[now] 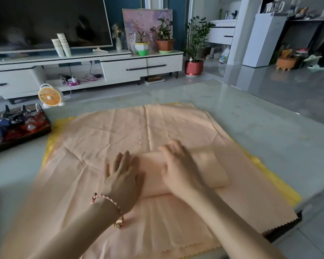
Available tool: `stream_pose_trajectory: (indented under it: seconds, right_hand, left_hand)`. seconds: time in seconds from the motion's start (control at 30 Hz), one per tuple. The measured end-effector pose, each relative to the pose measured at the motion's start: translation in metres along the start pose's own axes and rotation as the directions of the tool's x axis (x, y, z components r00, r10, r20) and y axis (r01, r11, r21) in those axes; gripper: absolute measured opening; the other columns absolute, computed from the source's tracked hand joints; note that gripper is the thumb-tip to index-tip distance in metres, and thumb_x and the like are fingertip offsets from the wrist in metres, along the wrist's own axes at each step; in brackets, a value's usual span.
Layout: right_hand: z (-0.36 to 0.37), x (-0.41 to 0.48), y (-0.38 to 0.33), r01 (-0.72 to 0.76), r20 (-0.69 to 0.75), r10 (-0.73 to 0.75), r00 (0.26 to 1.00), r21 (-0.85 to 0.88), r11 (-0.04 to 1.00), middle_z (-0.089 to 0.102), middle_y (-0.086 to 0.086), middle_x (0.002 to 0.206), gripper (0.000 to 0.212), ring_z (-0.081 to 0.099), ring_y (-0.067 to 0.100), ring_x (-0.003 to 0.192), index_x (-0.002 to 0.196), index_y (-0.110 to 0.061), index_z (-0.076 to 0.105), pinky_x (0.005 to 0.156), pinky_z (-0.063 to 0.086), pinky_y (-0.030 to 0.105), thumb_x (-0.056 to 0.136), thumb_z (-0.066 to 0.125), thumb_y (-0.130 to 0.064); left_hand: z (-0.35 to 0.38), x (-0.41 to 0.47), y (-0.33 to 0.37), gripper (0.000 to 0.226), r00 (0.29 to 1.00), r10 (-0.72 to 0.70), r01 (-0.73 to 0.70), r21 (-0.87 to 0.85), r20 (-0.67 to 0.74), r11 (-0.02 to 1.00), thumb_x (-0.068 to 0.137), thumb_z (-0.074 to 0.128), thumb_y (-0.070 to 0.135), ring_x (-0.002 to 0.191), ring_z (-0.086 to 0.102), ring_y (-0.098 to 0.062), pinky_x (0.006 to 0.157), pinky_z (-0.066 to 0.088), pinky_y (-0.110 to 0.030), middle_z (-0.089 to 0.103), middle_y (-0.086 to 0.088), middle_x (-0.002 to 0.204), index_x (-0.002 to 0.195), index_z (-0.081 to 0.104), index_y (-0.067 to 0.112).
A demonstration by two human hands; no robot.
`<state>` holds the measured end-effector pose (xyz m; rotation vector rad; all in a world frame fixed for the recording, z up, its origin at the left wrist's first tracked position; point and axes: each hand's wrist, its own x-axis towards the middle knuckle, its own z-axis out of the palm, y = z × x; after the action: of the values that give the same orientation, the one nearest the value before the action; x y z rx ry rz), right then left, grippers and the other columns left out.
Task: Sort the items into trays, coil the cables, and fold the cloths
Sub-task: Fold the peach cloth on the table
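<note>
A small folded peach cloth (209, 169) lies on top of a large peach cloth (120, 131) spread flat over the table. A yellow cloth (281, 186) peeks out from under the peach one along its edges. My left hand (123, 176) presses flat on the left end of the folded cloth, fingers straight. My right hand (178, 165) lies palm down across the middle of the folded cloth, blurred by motion.
A dark tray (26, 136) with red, blue and grey items sits at the table's left edge (11, 165). A small orange fan (50, 96) stands behind it. The glossy table top stretches to the right (269, 128). A TV stand, plants and floor lie beyond.
</note>
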<state>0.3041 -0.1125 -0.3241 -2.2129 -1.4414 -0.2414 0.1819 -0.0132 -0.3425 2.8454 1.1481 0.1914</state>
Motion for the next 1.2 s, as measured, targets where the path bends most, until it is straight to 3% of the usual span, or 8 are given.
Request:
stream_pose_trajectory:
  seconds: [0.1, 0.3, 0.5, 0.63, 0.83, 0.93, 1.03, 1.2]
  right_hand:
    - [0.024, 0.001, -0.008, 0.077, 0.212, -0.088, 0.973, 0.063, 0.995, 0.025, 0.004, 0.152, 0.045, 0.022, 0.020, 0.139, 0.141, -0.021, 0.038, 0.115, 0.010, 0.035, 0.096, 0.039, -0.031]
    - [0.017, 0.014, 0.049, -0.185, 0.361, 0.254, 0.897, -0.216, 0.959, -0.003, 0.003, 0.159, 0.065, -0.007, 0.017, 0.146, 0.150, -0.024, 0.009, 0.114, -0.009, 0.048, 0.096, 0.015, -0.058]
    - [-0.002, 0.017, 0.043, -0.143, 0.186, 0.168, 0.968, -0.144, 0.979, 0.025, 0.004, 0.152, 0.055, 0.012, 0.021, 0.143, 0.145, -0.017, 0.026, 0.116, 0.002, 0.040, 0.093, 0.041, -0.027]
    - [-0.028, 0.030, 0.007, -0.221, 0.311, 0.129, 0.942, 0.283, 0.934, 0.039, 0.006, 0.144, 0.077, 0.029, 0.024, 0.136, 0.147, -0.019, 0.021, 0.114, 0.020, 0.031, 0.079, 0.057, -0.014]
    - [-0.075, 0.033, -0.007, -0.234, 0.322, 0.061, 0.945, 0.532, 0.814, 0.063, 0.000, 0.068, 0.014, 0.061, 0.015, 0.067, 0.081, -0.009, 0.066, 0.061, 0.044, 0.027, 0.075, 0.071, -0.019]
    - [-0.088, 0.024, -0.006, -0.384, 0.405, 0.074, 0.912, 0.772, 0.506, 0.074, 0.005, 0.086, 0.018, 0.071, 0.022, 0.079, 0.092, -0.014, 0.070, 0.073, 0.055, 0.032, 0.076, 0.074, -0.022]
    - [-0.085, 0.017, -0.007, -0.471, 0.450, 0.145, 0.881, 0.862, 0.187, 0.074, 0.006, 0.084, 0.005, 0.071, 0.018, 0.072, 0.085, -0.013, 0.071, 0.062, 0.056, 0.023, 0.080, 0.071, -0.014]
    - [-0.078, 0.012, -0.005, -0.593, 0.585, 0.148, 0.798, 0.805, 0.016, 0.071, 0.007, 0.092, 0.013, 0.066, 0.015, 0.072, 0.093, -0.012, 0.072, 0.062, 0.053, 0.020, 0.083, 0.065, -0.016]
  left_hand:
    - [0.009, 0.003, -0.004, 0.054, 0.998, -0.057, 0.057, -0.016, 0.038, 0.998, 0.098, 0.017, 0.048, 0.145, -0.011, -0.017, 0.114, -0.008, -0.040, -0.012, 0.002, 0.157, 0.149, 0.008, 0.033]
    - [0.003, 0.004, -0.008, 0.069, 0.955, -0.280, 0.292, -0.128, 0.098, 0.948, 0.098, 0.024, 0.046, 0.145, -0.011, -0.017, 0.109, -0.019, -0.048, -0.003, 0.001, 0.158, 0.148, -0.011, 0.014]
    - [-0.022, 0.021, -0.001, 0.086, 0.972, -0.236, 0.161, -0.678, -0.019, 0.717, 0.079, 0.057, -0.007, 0.115, 0.048, -0.033, 0.096, 0.034, -0.023, 0.049, -0.015, 0.123, 0.148, 0.010, 0.014]
    - [-0.061, 0.007, 0.006, 0.079, 0.921, -0.057, -0.186, -0.562, -0.386, 0.806, 0.069, 0.061, -0.020, 0.063, 0.046, -0.002, 0.064, 0.030, 0.003, 0.041, 0.010, 0.072, 0.139, 0.038, 0.009]
    - [-0.114, -0.002, -0.013, 0.071, 0.837, -0.034, -0.401, -0.654, -0.546, 0.641, 0.077, 0.069, -0.001, 0.088, 0.059, -0.003, 0.081, 0.043, -0.007, 0.059, 0.009, 0.094, 0.131, 0.037, 0.032]
    - [-0.115, -0.008, -0.016, 0.084, 0.922, -0.319, -0.122, -0.947, -0.219, 0.298, 0.062, 0.083, 0.037, 0.100, 0.061, -0.008, 0.083, 0.046, -0.020, 0.063, 0.002, 0.111, 0.133, 0.041, 0.020]
    - [-0.095, -0.018, 0.003, 0.052, 0.925, 0.060, 0.380, -0.910, 0.375, -0.167, 0.063, 0.070, 0.045, 0.082, 0.070, -0.018, 0.068, 0.057, -0.030, 0.072, -0.008, 0.100, 0.101, 0.072, 0.010]
    - [-0.077, -0.019, 0.013, 0.024, 0.964, -0.079, 0.230, -0.948, 0.253, -0.218, 0.076, 0.061, 0.020, 0.074, 0.071, -0.018, 0.058, 0.056, -0.024, 0.074, -0.012, 0.085, 0.093, 0.069, 0.004]
